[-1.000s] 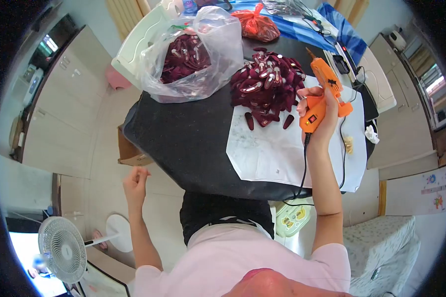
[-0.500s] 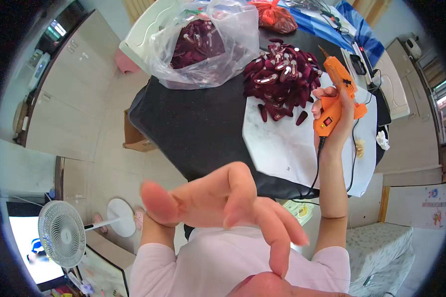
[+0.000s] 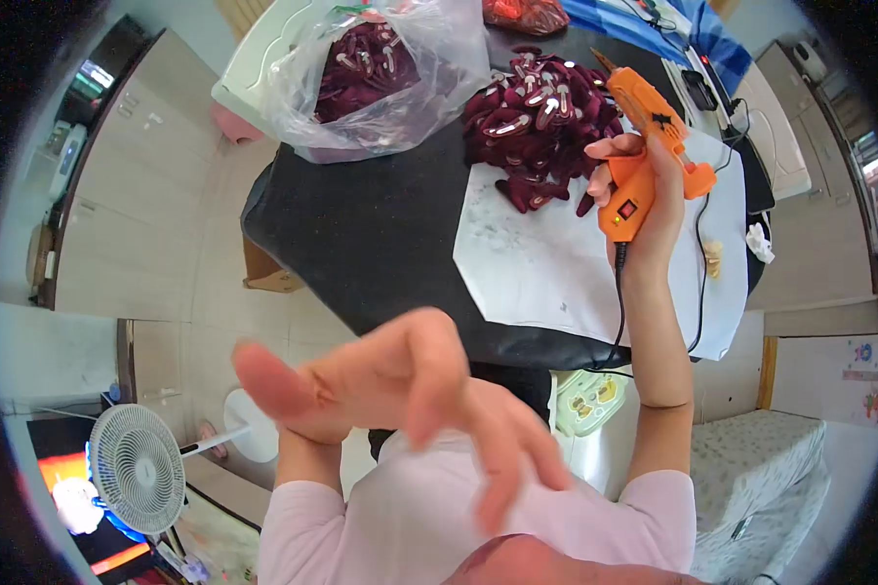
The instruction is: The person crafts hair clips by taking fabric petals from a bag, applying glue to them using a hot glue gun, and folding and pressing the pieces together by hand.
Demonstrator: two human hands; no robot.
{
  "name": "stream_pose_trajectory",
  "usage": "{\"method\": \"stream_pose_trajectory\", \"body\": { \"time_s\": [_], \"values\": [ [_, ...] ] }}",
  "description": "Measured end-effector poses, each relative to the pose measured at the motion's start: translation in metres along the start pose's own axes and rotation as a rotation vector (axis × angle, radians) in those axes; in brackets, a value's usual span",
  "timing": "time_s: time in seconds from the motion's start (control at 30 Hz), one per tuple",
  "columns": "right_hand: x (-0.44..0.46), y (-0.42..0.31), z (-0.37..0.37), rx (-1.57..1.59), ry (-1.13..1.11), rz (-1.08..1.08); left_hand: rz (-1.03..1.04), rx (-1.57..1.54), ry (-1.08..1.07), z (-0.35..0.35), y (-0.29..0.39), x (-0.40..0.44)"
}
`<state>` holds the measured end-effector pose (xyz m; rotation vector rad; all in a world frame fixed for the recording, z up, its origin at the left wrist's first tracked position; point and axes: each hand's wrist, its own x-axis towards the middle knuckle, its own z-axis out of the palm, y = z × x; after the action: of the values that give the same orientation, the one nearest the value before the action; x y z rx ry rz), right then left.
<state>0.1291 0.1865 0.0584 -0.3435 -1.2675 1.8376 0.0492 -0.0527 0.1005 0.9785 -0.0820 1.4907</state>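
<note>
Right hand closed on glue gun beside clip pile; left hand open

Right hand (image 3: 663, 195): wrapped around the handle of the orange glue gun (image 3: 640, 101), fingers curled on its left side. Barrel axis: forward and slightly left, nozzle raised at the far end. The power cord (image 3: 619, 292) drops from the handle base toward the person.

Left hand (image 3: 390, 375): raised in front of the torso, close to the camera and blurred. Thumb spread wide from the fingers, fingers loosely bent; no object is visible in it, and no contact with the worktop (image 3: 361, 234) is visible.

Dark red hair clips (image 3: 532, 117): heaped immediately left of the glue gun, partly on the white sheet (image 3: 537, 268). Individual long axes point in mixed directions. Nearer hand: right. Relative to the left hand, the pile lies forward and to the right, well apart.

Clear plastic bag (image 3: 449, 58): left of the pile, mouth open, with more clips inside.
</note>
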Motion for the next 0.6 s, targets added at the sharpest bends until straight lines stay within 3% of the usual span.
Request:
{"method": "stream_pose_trajectory", "body": {
  "time_s": [0.1,0.17,0.2,0.27,0.37,0.6],
  "values": [
    [-0.002,-0.004,0.003,-0.003,0.01,-0.003,0.083,0.197,0.007,-0.042,0.007,0.003],
    [-0.001,-0.003,0.001,-0.002,-0.003,-0.017,-0.106,0.832,0.337,-0.062,0.017,0.017],
    [-0.001,-0.003,0.0,-0.003,0.002,-0.011,-0.362,1.274,0.629,-0.061,0.027,0.026],
    [0.0,-0.001,0.001,0.0,0.01,0.0,-0.411,1.495,0.763,-0.121,0.015,0.028],
    [0.0,-0.001,0.002,0.006,0.014,0.004,-0.306,2.055,0.505,-0.18,0.012,0.029],
    [-0.001,-0.001,0.002,0.005,0.021,0.049,-0.384,2.054,0.501,-0.205,0.002,0.03]
  ]
}}
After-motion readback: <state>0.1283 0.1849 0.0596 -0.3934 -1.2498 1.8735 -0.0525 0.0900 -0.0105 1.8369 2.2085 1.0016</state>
